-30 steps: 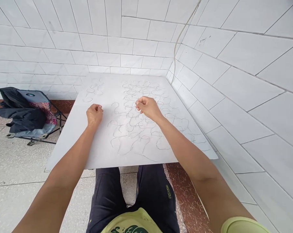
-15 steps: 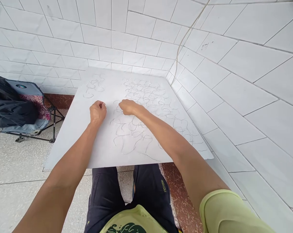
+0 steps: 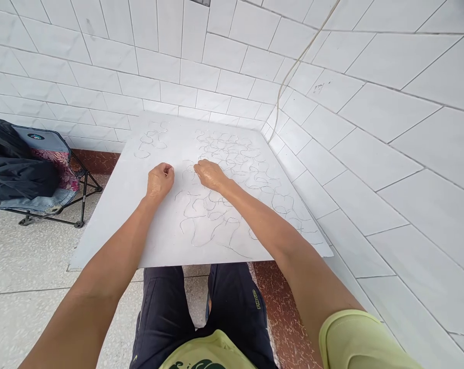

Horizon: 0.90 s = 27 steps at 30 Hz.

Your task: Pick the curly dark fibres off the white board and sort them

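Many thin, dark, curled strands (image 3: 232, 146), like wire or thread, lie spread over the white board (image 3: 112, 225). A smaller group of curled strands (image 3: 149, 141) lies at the board's far left. My left hand (image 3: 160, 180) is closed in a pinch left of the main spread; whatever its fingertips hold is too fine to make out. To its right, my right hand (image 3: 210, 173) is closed too, fingers pointing left and down over the strands at the spread's left side. Its fingertips are too small to show what they grip.
A folding chair (image 3: 62, 197) with dark cloth (image 3: 20, 169) on it stands at the left. White tiled walls (image 3: 370, 133) meet behind and right of the board, with a thin cable (image 3: 280, 95) running down the corner. My legs (image 3: 235, 297) are below the board's front edge.
My right hand has shifted slightly right and turned, its fingers now angled more downward. My left hand has moved a little right. The camera view has tilted slightly.
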Tool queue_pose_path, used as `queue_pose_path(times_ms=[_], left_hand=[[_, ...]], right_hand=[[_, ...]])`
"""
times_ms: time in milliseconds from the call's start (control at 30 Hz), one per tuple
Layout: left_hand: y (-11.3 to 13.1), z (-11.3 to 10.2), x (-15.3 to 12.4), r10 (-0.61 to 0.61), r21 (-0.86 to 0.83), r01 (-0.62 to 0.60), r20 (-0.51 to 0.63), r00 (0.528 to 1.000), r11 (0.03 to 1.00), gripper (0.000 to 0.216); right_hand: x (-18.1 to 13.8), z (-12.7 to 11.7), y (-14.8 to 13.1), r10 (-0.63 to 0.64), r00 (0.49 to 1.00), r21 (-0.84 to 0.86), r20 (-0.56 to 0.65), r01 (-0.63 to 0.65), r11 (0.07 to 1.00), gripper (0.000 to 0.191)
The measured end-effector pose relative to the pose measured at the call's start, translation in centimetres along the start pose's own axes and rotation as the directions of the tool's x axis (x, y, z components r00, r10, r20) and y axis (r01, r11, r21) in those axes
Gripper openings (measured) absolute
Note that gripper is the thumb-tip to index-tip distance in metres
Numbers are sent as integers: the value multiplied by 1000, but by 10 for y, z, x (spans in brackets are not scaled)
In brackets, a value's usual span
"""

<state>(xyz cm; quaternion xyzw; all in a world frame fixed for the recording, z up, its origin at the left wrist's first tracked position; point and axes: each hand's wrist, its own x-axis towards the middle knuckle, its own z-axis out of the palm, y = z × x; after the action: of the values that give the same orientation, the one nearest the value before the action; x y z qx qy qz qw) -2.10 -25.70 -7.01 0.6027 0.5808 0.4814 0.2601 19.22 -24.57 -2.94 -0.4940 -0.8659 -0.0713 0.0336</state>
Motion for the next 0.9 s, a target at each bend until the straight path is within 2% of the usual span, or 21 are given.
queue_pose_path(times_ms=[100,200,433,633,700,833,900], left_hand=[[4,3,-3,62,18,-64,94,994,998,17],[6,8,-3,67,41,-73,142,988,996,17],[5,15,2,-82,-123,98,129,988,988,18],[9,15,3,-149,-280,169,91,985,945,22],[12,14,3,-159,-326,165,46,986,931,24],[16,10,1,-144,-355,108,-77,987,928,27],[17,8,1,-148,-397,98,-96,984,912,27]], right_hand=[[-6,0,-3,18,999,42,-39,-16,999,27],[-10,1,-6,18,999,70,-44,-15,997,25],[-8,1,-11,-1,999,31,-37,2,1000,28],[-9,8,-9,6,999,13,33,-7,1000,27],[-11,8,-9,-8,999,15,39,7,1000,27],[-18,1,-9,-36,998,73,-48,40,997,15],[-20,-4,-8,17,992,165,-126,4,986,11]])
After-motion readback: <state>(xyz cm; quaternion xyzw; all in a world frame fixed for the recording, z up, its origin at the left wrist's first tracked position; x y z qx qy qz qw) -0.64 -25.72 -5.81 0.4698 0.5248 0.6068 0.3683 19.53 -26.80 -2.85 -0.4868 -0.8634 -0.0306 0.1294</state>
